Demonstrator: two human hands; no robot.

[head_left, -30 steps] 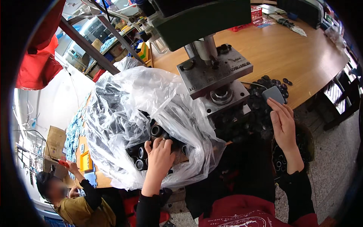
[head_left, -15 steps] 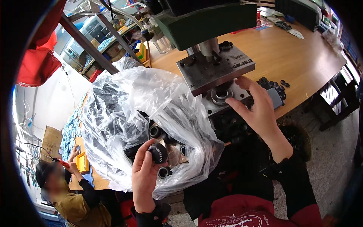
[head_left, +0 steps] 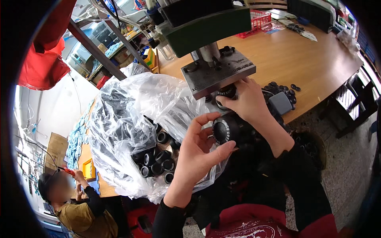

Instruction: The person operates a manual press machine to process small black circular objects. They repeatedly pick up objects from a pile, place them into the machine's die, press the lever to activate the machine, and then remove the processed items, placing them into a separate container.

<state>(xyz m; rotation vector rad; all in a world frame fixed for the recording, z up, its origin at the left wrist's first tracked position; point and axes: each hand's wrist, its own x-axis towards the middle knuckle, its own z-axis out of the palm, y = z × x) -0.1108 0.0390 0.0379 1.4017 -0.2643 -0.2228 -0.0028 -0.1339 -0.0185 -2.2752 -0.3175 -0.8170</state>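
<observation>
My left hand (head_left: 198, 154) is curled around a black round cap (head_left: 221, 131) with white lettering on its rim, held between thumb and fingers in front of the press. My right hand (head_left: 252, 101) grips another black round cap (head_left: 227, 92) from the side, under the press's upper metal plate (head_left: 222, 73). This second cap also bears white lettering, and the plate partly hides it. To the left of my left hand, a clear plastic bag (head_left: 119, 119) lies open. Several similar black caps (head_left: 162, 156) show inside it.
A green press head (head_left: 206, 29) stands above the plate. To the right are a grey box (head_left: 280, 103) and small black discs (head_left: 278, 88) on the wooden table (head_left: 317, 63). A red basket (head_left: 258, 22) sits farther back. A person (head_left: 79, 210) works at far left.
My left hand has moved right from the bag toward the press with a cap. My right hand, empty beside the lower die before, now grips a cap under the plate.
</observation>
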